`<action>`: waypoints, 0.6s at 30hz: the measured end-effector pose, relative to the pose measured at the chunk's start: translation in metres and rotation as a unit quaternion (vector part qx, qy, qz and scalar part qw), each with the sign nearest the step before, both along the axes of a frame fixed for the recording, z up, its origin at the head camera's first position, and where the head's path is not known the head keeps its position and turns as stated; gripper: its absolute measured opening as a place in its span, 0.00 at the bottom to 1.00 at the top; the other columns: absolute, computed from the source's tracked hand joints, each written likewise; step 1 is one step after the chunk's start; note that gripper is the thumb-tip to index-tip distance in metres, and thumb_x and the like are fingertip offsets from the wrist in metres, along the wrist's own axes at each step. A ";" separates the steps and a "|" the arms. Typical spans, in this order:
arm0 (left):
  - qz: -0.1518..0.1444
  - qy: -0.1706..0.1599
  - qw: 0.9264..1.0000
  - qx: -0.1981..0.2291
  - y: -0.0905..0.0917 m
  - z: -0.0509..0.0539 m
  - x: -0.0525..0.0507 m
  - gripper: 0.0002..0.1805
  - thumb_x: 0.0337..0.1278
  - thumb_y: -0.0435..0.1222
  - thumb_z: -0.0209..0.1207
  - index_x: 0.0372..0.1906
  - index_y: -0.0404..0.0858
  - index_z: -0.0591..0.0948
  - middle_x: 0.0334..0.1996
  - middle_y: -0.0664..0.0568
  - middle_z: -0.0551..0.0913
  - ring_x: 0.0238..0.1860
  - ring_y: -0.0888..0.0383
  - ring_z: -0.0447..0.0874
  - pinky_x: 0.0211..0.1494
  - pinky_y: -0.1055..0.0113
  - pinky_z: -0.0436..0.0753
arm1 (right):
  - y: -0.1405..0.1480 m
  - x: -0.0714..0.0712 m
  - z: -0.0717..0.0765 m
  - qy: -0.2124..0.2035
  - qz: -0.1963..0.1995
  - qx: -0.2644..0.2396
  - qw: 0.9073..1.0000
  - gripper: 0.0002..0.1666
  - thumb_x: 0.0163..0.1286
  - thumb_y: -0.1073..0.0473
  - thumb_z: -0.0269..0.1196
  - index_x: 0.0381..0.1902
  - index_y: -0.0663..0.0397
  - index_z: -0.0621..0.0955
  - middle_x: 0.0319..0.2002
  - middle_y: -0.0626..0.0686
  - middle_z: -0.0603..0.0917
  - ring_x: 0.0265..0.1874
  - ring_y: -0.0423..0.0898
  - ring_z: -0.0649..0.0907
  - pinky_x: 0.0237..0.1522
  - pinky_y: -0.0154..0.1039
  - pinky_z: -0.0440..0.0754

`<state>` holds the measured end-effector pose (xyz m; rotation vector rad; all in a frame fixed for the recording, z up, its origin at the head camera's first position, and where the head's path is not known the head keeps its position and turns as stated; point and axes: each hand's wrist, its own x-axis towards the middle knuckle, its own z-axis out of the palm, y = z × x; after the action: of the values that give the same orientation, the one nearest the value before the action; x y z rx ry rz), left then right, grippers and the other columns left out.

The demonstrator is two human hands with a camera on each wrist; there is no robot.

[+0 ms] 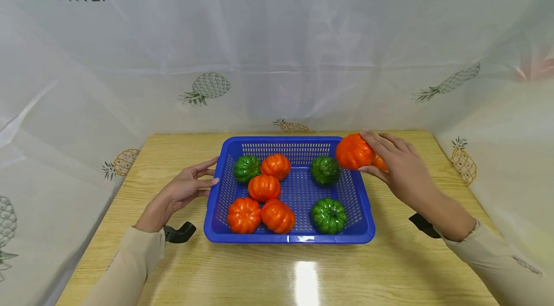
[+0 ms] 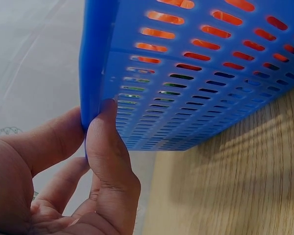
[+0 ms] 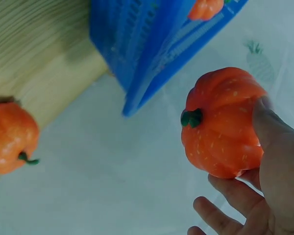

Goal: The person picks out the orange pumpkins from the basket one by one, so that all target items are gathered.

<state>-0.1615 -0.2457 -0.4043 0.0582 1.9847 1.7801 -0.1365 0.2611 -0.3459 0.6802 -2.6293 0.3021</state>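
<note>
1. Pumpkin (image 1: 354, 152): orange with a green stem, held up by the basket's far right corner; I cannot tell whether it touches the rim.
2. Right hand (image 1: 402, 166): pinches this pumpkin between thumb and fingers.
3. Basket (image 1: 289, 238): blue, slotted, on the table.
4. Left hand (image 1: 188, 185): pinches the basket's left rim between thumb and finger, the other fingers loosely bent.
5. In the basket: four orange pumpkins (image 1: 264, 188) grouped toward the left; one green pumpkin (image 1: 246, 169) at far left, two more on the right, one behind the other.
6. Another orange pumpkin (image 3: 12, 139): on the table, outside the basket, stem showing in the right wrist view.
7. Table (image 1: 216, 272): pale wood grain, glossy.
8. Sheet (image 1: 281, 46): whitish, behind and beside the table, printed with pineapples.
9. Sleeves (image 1: 134, 253): beige, on both arms.
</note>
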 end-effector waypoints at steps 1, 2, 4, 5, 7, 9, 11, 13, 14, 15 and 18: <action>0.001 -0.001 1.000 0.000 0.000 0.000 0.000 0.41 0.78 0.29 0.57 0.86 0.39 0.53 0.62 0.41 0.74 0.44 0.61 0.87 0.49 0.66 0.89 | 0.004 0.000 0.000 -0.002 -0.005 -0.004 1.000 0.52 0.59 0.56 0.79 0.79 0.53 0.70 0.67 0.67 0.79 0.67 0.70 0.74 0.64 0.75 0.70; 0.000 0.000 1.000 0.001 0.000 0.000 0.000 0.40 0.78 0.29 0.57 0.86 0.39 0.52 0.62 0.41 0.74 0.44 0.61 0.87 0.49 0.66 0.90 | 0.007 0.001 0.000 -0.003 -0.010 -0.011 1.000 0.52 0.59 0.57 0.79 0.79 0.54 0.70 0.66 0.68 0.79 0.67 0.70 0.74 0.65 0.75 0.69; -0.001 0.001 1.000 0.003 0.000 -0.001 -0.001 0.40 0.78 0.29 0.57 0.86 0.39 0.52 0.62 0.41 0.74 0.44 0.60 0.88 0.50 0.65 0.90 | 0.015 0.000 -0.002 -0.003 -0.023 -0.018 1.000 0.52 0.58 0.58 0.79 0.79 0.55 0.70 0.66 0.68 0.80 0.66 0.71 0.74 0.64 0.76 0.69; -0.001 0.002 1.000 0.004 -0.001 0.000 -0.001 0.41 0.78 0.29 0.57 0.86 0.39 0.52 0.62 0.41 0.74 0.44 0.60 0.88 0.50 0.65 0.90 | 0.020 0.000 -0.003 -0.002 -0.028 -0.022 0.999 0.53 0.57 0.59 0.79 0.79 0.56 0.70 0.65 0.69 0.80 0.66 0.71 0.73 0.64 0.76 0.69; -0.003 0.002 1.000 0.005 -0.001 0.000 -0.001 0.41 0.78 0.29 0.57 0.86 0.39 0.52 0.62 0.40 0.74 0.44 0.60 0.88 0.50 0.64 0.90 | 0.029 -0.001 -0.006 0.000 -0.037 -0.030 0.999 0.53 0.57 0.60 0.79 0.78 0.58 0.70 0.64 0.70 0.80 0.66 0.71 0.73 0.64 0.77 0.69; -0.003 0.001 1.000 0.005 -0.001 0.000 -0.001 0.41 0.78 0.29 0.57 0.86 0.39 0.52 0.63 0.40 0.74 0.44 0.60 0.88 0.50 0.64 0.90 | 0.039 -0.003 -0.010 0.010 -0.042 -0.034 0.998 0.53 0.56 0.61 0.80 0.78 0.59 0.70 0.62 0.71 0.81 0.65 0.72 0.74 0.63 0.77 0.70; -0.003 0.001 1.000 0.003 -0.001 0.000 0.000 0.41 0.78 0.29 0.57 0.86 0.40 0.52 0.64 0.39 0.73 0.44 0.60 0.88 0.50 0.65 0.90 | 0.048 -0.005 -0.015 0.018 -0.046 -0.038 0.998 0.51 0.58 0.59 0.79 0.77 0.60 0.70 0.61 0.72 0.81 0.64 0.73 0.74 0.62 0.77 0.70; -0.002 -0.001 1.000 0.002 0.000 0.000 0.000 0.40 0.79 0.29 0.56 0.86 0.40 0.52 0.64 0.38 0.73 0.44 0.61 0.88 0.50 0.65 0.89 | 0.057 -0.007 -0.019 0.022 -0.052 -0.044 0.997 0.49 0.62 0.56 0.77 0.77 0.59 0.71 0.60 0.72 0.82 0.63 0.73 0.75 0.61 0.79 0.70; -0.002 -0.001 1.000 0.003 0.000 0.000 0.000 0.40 0.79 0.29 0.56 0.86 0.40 0.52 0.64 0.38 0.73 0.44 0.61 0.88 0.50 0.65 0.89 | 0.062 -0.008 -0.022 0.021 -0.056 -0.047 0.997 0.47 0.63 0.54 0.76 0.77 0.59 0.71 0.60 0.72 0.82 0.63 0.73 0.75 0.60 0.79 0.70; -0.002 -0.002 1.000 0.003 0.000 0.000 0.000 0.40 0.79 0.29 0.56 0.86 0.40 0.52 0.64 0.38 0.73 0.44 0.61 0.88 0.50 0.66 0.89 | 0.066 -0.008 -0.024 0.016 -0.061 -0.050 0.997 0.47 0.65 0.52 0.75 0.77 0.59 0.70 0.61 0.72 0.82 0.63 0.74 0.75 0.60 0.80 0.69; -0.002 -0.003 1.000 0.006 0.001 0.001 0.000 0.40 0.79 0.29 0.56 0.86 0.39 0.52 0.63 0.39 0.73 0.44 0.61 0.87 0.49 0.67 0.89 | 0.079 -0.009 -0.030 0.010 -0.076 -0.057 0.995 0.45 0.68 0.52 0.74 0.77 0.61 0.71 0.60 0.74 0.81 0.61 0.76 0.75 0.58 0.81 0.70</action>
<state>-0.1613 -0.2450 -0.4034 0.0600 1.9684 1.7868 -0.1459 0.3404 -0.3761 0.4394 -2.6045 0.3948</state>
